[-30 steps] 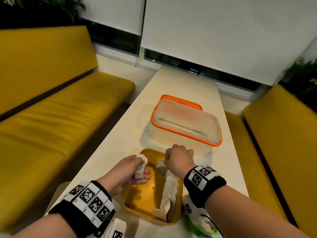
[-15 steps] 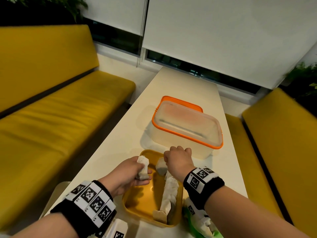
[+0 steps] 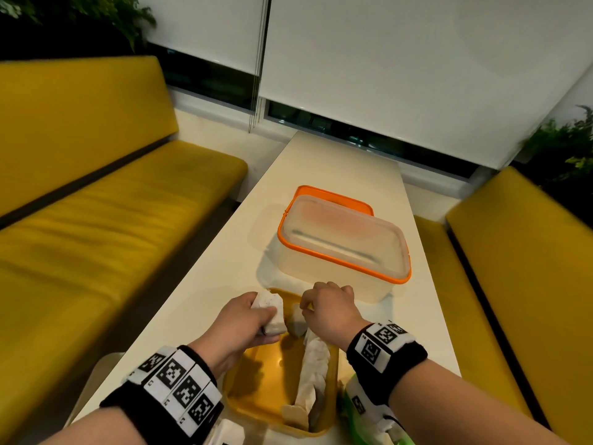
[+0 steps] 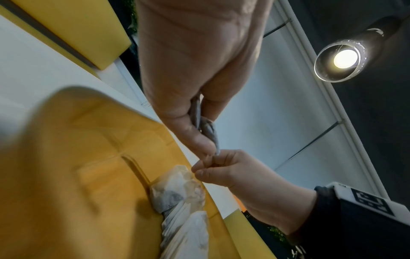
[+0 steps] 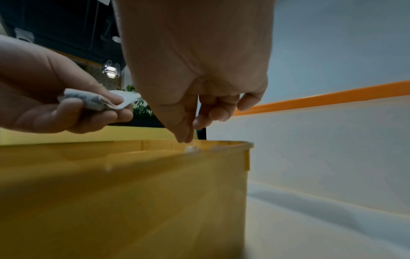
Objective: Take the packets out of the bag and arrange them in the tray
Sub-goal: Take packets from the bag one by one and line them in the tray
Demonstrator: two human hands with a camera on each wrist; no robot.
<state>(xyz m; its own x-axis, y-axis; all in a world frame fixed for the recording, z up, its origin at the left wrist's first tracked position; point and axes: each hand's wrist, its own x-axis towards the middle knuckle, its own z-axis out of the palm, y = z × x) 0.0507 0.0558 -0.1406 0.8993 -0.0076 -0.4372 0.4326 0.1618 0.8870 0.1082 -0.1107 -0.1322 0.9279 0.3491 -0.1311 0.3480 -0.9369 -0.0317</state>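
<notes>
A yellow tray (image 3: 256,380) lies on the white table at the near edge. A row of white packets (image 3: 313,370) stands along its right side. My left hand (image 3: 269,316) grips a small bunch of white packets (image 3: 268,308) above the tray's far left corner, also seen as packets (image 5: 97,101) in the right wrist view. My right hand (image 3: 305,311) has its fingers curled and pinches the top of one packet (image 3: 296,322) at the far end of the row. The green and white bag (image 3: 369,419) lies right of the tray, mostly hidden under my right forearm.
A clear tub with an orange rim (image 3: 343,248) stands just beyond the tray, its orange lid behind it. Yellow benches (image 3: 96,236) flank the narrow table (image 3: 337,168). A white tagged block (image 3: 227,431) sits at the near edge by my left wrist.
My right hand has lowered its packet onto the far end of the row. My left hand has drifted forward and right with its packets, closer to the right hand.
</notes>
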